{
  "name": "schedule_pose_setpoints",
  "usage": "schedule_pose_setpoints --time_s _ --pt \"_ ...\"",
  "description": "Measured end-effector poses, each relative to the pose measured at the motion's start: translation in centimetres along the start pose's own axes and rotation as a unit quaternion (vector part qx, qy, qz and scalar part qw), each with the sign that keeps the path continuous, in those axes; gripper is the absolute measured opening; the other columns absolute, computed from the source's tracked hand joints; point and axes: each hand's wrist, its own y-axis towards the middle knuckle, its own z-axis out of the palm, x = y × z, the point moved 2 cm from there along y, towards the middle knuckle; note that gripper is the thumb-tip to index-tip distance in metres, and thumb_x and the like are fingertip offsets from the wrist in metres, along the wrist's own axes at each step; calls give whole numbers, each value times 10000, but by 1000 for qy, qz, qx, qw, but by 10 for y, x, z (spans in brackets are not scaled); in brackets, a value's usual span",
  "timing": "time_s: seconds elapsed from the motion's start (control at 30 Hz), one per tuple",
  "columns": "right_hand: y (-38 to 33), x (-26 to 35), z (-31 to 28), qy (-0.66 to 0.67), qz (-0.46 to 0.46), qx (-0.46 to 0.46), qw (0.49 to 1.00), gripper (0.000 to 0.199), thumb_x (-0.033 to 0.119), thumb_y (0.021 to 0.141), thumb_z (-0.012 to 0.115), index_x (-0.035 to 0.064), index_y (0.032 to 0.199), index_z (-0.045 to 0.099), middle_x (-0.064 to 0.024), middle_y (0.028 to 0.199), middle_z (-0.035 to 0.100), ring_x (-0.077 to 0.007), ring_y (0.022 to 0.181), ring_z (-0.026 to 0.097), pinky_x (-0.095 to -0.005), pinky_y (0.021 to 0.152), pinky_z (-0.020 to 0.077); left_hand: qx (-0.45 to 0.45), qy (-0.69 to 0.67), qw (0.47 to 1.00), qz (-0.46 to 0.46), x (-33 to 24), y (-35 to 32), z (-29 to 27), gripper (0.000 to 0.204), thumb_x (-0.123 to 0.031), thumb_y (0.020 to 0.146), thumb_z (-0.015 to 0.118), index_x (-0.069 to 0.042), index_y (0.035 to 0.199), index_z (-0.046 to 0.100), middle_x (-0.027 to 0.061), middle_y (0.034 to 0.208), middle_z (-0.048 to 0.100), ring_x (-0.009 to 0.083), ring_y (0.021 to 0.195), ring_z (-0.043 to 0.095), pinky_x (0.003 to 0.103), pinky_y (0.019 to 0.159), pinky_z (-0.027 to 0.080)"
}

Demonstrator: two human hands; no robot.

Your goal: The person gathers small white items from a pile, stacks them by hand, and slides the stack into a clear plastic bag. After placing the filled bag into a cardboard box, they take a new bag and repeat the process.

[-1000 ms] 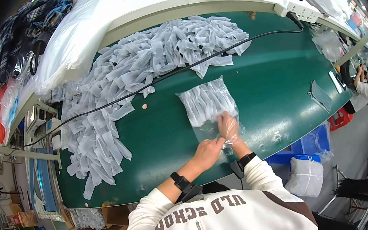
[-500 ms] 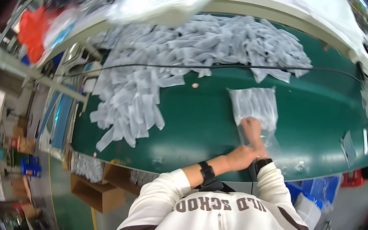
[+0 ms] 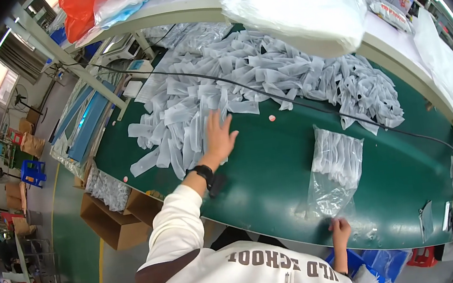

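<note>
A long green bench [image 3: 274, 164] curves across the room, and most of its far half is buried under a wide heap of grey-white fabric strips [image 3: 263, 74] lying every which way. A big bulging white plastic sack [image 3: 300, 5] sits on the pale raised shelf behind the heap, with an orange bag [image 3: 80, 12] further along to the left. A black cable [image 3: 289, 102] snakes over the strips and runs on across the bare green toward the right end. On the near right of the bench lies a clear plastic bag [image 3: 335, 170] partly filled with the same strips, its open, crumpled end pointing toward the person. The person's left hand [image 3: 219, 136], fingers spread flat, rests on the near edge of the heap, a dark watch [image 3: 203, 172] on that wrist above a white sleeve. The right hand [image 3: 340, 228] is at the bench's near edge, just at the bag's crumpled mouth; whether it pinches the plastic I cannot tell. A small pink dot [image 3: 272, 118] lies on the green just beside the cable. Below the bench on the left stand open cardboard boxes [image 3: 115, 223] on a green floor, with blue crates [image 3: 32, 172] further off.
</note>
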Motion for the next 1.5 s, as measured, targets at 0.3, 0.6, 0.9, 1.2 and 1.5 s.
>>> schedule_pose_setpoints --time_s 0.3,0.6,0.9,1.2,1.5 --pt "-35 80 -43 -74 -42 -215 973 182 137 951 609 10 824 638 -18 617 569 -73 557 500 -237 517 388 176 67 976 -108 2 3 23 647 -545 855 615 -171 1378 544 146 1514 356 380 1462 148 739 1046 183" --pt "14 172 131 -27 -234 49 971 132 127 916 660 -2 885 654 -93 715 624 -160 627 581 -291 596 466 180 -91 976 -78 -91 -86 23 642 -390 785 739 -126 1342 556 147 1434 427 370 1409 278 627 1023 303" --pt "111 195 240 -186 -144 -25 972 588 516 801 715 7 1086 642 -182 1030 636 -360 906 650 -459 774 530 71 -333 938 -72 -78 -107 -16 411 -130 842 691 -76 1239 599 144 1265 568 330 1187 539 390 955 456" --pt "147 214 282 -273 -330 159 889 378 268 743 739 52 1030 622 -192 1080 592 -389 1022 584 -479 846 516 214 -407 878 -130 -81 -129 -72 200 -133 899 660 -53 1081 683 88 1019 684 205 909 652 319 796 521" --pt "128 210 192 142 -210 152 955 227 3 799 724 75 794 508 -14 815 596 -111 782 585 -261 665 476 345 -459 793 -203 -93 -158 -49 292 -306 985 588 -50 1090 684 89 1036 704 168 911 674 315 803 540"
